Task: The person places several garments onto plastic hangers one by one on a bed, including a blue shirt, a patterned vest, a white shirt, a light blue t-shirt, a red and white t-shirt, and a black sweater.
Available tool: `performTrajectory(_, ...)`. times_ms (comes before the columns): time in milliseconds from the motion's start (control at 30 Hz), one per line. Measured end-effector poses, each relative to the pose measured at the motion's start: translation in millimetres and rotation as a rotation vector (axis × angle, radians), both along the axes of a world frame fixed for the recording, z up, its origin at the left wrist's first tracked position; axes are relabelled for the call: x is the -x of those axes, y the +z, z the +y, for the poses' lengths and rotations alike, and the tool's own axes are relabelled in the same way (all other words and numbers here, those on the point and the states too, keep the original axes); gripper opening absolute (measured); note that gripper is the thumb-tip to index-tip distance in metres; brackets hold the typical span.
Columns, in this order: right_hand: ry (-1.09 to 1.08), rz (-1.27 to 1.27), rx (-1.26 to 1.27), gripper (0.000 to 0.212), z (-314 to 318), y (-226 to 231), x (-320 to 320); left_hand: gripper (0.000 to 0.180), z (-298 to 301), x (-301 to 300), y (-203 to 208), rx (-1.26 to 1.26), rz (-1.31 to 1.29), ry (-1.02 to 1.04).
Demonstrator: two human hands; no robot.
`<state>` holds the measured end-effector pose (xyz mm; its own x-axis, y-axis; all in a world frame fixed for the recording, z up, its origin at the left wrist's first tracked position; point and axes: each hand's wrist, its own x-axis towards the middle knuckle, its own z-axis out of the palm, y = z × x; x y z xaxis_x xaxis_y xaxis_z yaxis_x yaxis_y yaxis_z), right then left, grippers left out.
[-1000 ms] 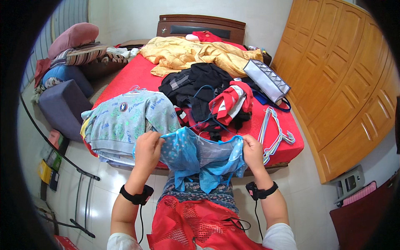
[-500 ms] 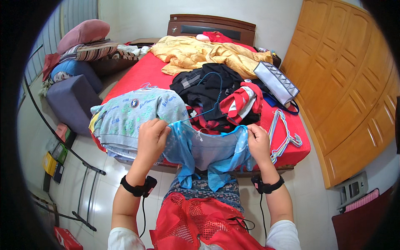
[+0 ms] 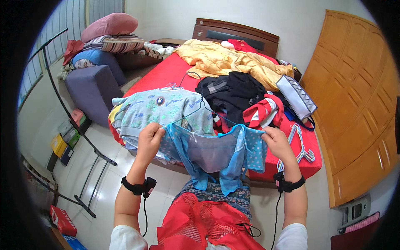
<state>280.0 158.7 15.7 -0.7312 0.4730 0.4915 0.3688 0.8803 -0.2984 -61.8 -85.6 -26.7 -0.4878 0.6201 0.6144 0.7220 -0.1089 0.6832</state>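
A light blue dotted shirt (image 3: 254, 151) with a sheer panel hangs open between my hands, on a thin hanger (image 3: 202, 100) whose hook points up over the bed. My left hand (image 3: 151, 139) pinches the shirt at its left shoulder. With my right hand (image 3: 278, 143) I pinch the end of the right sleeve, which is drawn out sideways. Just beyond lies a stack of clothes topped by a grey sweatshirt (image 3: 146, 110) with blue and green prints. Black clothes (image 3: 237, 93) and a red-and-white striped garment (image 3: 262, 112) lie heaped to its right.
The bed (image 3: 150, 79) has a red sheet and a crumpled yellow quilt (image 3: 233, 58). Several loose hangers (image 3: 296, 143) lie at its right corner, near a white box-shaped bag (image 3: 296, 96). A black metal rack (image 3: 62, 98) stands left; a wooden wardrobe (image 3: 350, 104) lines the right.
My right hand has moved right, from the shirt's shoulder to its sleeve end, spreading the sleeve. The hanger hook has tipped left. The view has shifted left.
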Motion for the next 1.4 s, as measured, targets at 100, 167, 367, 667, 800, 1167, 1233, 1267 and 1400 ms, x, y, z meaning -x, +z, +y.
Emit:
performTrajectory(100,0.127,0.263,0.675,0.014,3.4,-2.1,20.4,0.016,-16.0,7.5,2.4,-0.008,-0.046,0.005)
performTrajectory(167,0.240,0.294,0.899,0.018,4.1,7.5,28.4,0.010,-33.1,15.3,3.6,0.014,0.023,0.098)
performTrajectory(367,0.450,0.244,1.204,0.021,-5.9,19.1,69.6,0.011,-83.1,44.4,-7.4,-0.012,-0.089,0.205)
performTrajectory(667,0.574,0.311,1.387,0.022,-63.9,24.7,168.7,0.042,-122.6,40.8,-3.4,-0.106,0.431,0.862)
performTrajectory(800,0.625,0.325,1.391,0.019,-97.7,41.8,203.8,0.072,-120.2,46.2,-23.3,-0.128,0.222,0.714)
performTrajectory(1167,0.608,0.598,1.447,0.015,-65.3,56.7,275.4,0.049,-85.4,85.0,42.8,-0.083,0.209,0.561)
performTrajectory(1233,0.519,0.632,1.481,0.016,-34.5,48.8,285.8,0.040,-66.4,92.8,47.8,0.036,0.274,0.452)
performTrajectory(1267,0.441,0.636,1.511,0.016,-19.2,42.5,288.7,0.037,-56.7,101.9,38.0,0.138,0.322,0.380)
performTrajectory(1400,0.247,0.609,1.469,0.056,23.9,1.6,264.1,0.018,-27.3,106.3,-13.8,0.768,0.242,0.216)
